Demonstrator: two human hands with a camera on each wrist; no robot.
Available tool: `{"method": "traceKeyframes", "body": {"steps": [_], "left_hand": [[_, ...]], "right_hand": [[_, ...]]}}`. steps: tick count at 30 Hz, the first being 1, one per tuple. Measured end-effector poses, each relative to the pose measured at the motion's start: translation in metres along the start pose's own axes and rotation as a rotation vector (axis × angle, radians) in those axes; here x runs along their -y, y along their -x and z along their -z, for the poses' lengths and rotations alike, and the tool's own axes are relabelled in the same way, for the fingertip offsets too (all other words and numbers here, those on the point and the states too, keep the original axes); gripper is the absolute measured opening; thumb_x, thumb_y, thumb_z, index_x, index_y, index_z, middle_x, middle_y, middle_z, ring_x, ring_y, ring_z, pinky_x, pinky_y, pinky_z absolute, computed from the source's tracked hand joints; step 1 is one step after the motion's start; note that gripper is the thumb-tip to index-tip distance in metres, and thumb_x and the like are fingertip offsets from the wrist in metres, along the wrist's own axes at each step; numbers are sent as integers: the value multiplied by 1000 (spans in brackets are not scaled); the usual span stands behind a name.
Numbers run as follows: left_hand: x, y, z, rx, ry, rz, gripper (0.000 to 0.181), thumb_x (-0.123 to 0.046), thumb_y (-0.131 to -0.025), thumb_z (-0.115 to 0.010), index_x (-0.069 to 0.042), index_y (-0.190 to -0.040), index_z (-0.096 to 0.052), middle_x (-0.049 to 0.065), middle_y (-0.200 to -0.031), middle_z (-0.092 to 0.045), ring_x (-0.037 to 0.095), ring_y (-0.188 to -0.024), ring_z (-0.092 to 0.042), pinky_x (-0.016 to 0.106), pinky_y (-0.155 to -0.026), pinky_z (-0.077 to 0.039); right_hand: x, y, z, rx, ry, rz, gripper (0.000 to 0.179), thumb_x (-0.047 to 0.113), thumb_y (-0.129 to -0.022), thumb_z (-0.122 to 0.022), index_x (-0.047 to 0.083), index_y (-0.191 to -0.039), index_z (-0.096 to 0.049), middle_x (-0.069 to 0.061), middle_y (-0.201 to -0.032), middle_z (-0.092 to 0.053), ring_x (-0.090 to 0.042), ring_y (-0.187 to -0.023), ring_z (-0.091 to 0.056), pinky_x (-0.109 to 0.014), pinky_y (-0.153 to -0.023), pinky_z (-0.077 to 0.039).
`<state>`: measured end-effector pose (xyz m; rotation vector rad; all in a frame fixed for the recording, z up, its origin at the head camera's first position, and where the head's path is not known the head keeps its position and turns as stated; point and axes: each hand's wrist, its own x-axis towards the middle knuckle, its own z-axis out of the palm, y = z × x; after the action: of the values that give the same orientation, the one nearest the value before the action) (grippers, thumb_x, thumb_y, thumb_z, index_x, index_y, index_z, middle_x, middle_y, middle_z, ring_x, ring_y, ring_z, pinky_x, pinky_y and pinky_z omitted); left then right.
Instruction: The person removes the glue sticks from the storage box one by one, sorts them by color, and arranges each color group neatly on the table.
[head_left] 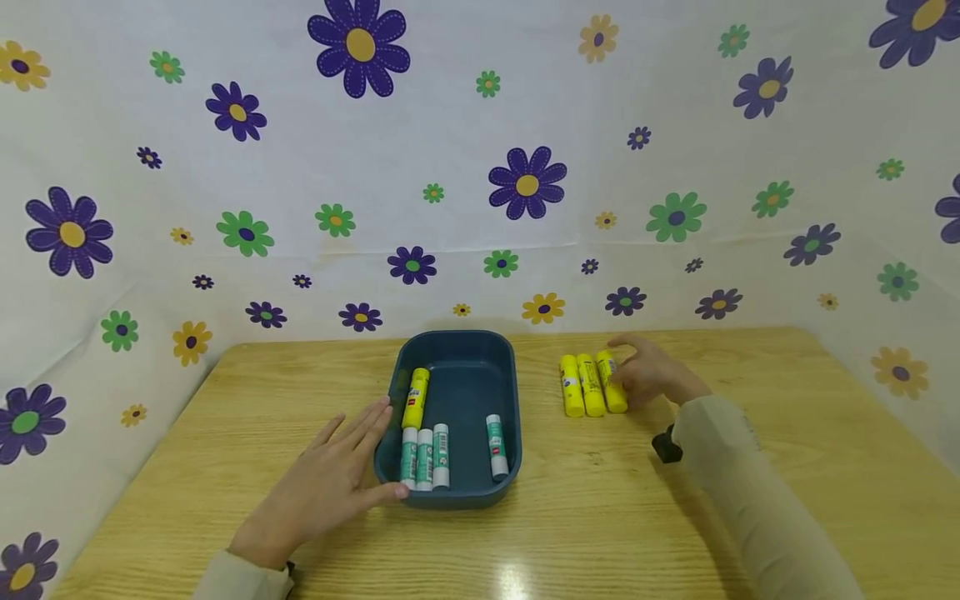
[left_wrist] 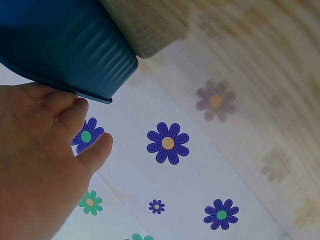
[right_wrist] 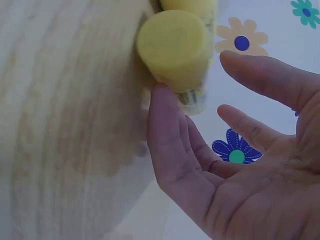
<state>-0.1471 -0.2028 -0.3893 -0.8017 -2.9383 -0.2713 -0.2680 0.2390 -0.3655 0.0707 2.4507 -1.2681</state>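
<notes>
Left grip (head_left: 330,471), fingers straight, touches the tray (head_left: 457,501), likely steadying it; right grip (head_left: 654,372), half-spread, holding nothing, touches the rightmost yellow glue stick (head_left: 614,397).

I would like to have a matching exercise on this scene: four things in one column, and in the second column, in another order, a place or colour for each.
1. left hand
2. right hand
3. tray
4. green-and-white sticks

A. at the three yellow sticks on the table
B. lying in the tray's near half
C. touching the tray's rim
D. dark blue

Right pairs: 1-C, 2-A, 3-D, 4-B
</notes>
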Motion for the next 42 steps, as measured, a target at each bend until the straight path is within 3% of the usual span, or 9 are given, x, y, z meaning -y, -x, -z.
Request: {"method": "traceKeyframes", "body": {"steps": [3, 7, 13, 18, 28, 34, 42], "left_hand": [[0, 0, 0, -2, 5, 3, 97, -68, -93, -56, 2, -156, -33, 14, -165, -27, 30, -150, -29, 60, -118, -23], [0, 0, 0, -6, -2, 0, 96, -68, -93, -56, 2, -155, -35, 14, -164, -28, 30, -149, -29, 60, -118, -24], [-2, 0, 1, -3, -17, -5, 95, -69, -94, -53, 2, -155, -36, 13, -164, -30, 31, -149, -31, 60, -118, -25], [-1, -1, 1, -9, -8, -8, 95, -67, -94, -55, 3, -155, -35, 14, -164, -29, 31, -149, -31, 61, -118, -24], [1, -1, 1, -15, -3, -12, 95, -66, -94, -56, 3, -155, -35, 15, -164, -29, 31, -149, -31, 61, -117, -24], [0, -1, 0, -9, -7, -10, 95, -67, -93, -57, 3, -155, -36, 14, -164, -28, 31, -149, -30, 61, -118, -24], [-1, -1, -1, -6, -10, -2, 96, -68, -93, -56, 3, -155, -35, 14, -164, -28, 31, -149, -31, 61, -117, -25]], "right_hand": [[0, 2, 3, -8, 0, 23, 72, 3, -93, -63, -4, -154, -25, -36, -126, -51, -35, -95, -57, -50, -80, -61], [0, 3, 4, -4, -3, 20, 71, 4, -93, -63, -5, -153, -26, -36, -128, -51, -32, -94, -56, -48, -81, -61], [1, 5, 7, 8, -7, 23, 69, 6, -97, -62, -6, -154, -24, -37, -131, -47, -34, -96, -58, -47, -81, -61], [10, 4, 13, 7, -9, 35, 67, 9, -100, -58, -6, -154, -22, -37, -137, -42, -40, -106, -56, -50, -87, -59], [64, 7, 16, 4, -27, 128, 66, 8, -102, -58, -3, -156, -23, -34, -143, -40, -48, -122, -50, -53, -95, -54], [97, 6, 0, 19, -73, 146, 65, 6, -101, -59, -1, -156, -26, -33, -141, -45, -41, -115, -53, -54, -95, -54], [123, -2, -29, 47, -108, 193, 62, 4, -99, -61, 0, -154, -31, -30, -135, -50, -38, -111, -56, -54, -93, -54]]}}
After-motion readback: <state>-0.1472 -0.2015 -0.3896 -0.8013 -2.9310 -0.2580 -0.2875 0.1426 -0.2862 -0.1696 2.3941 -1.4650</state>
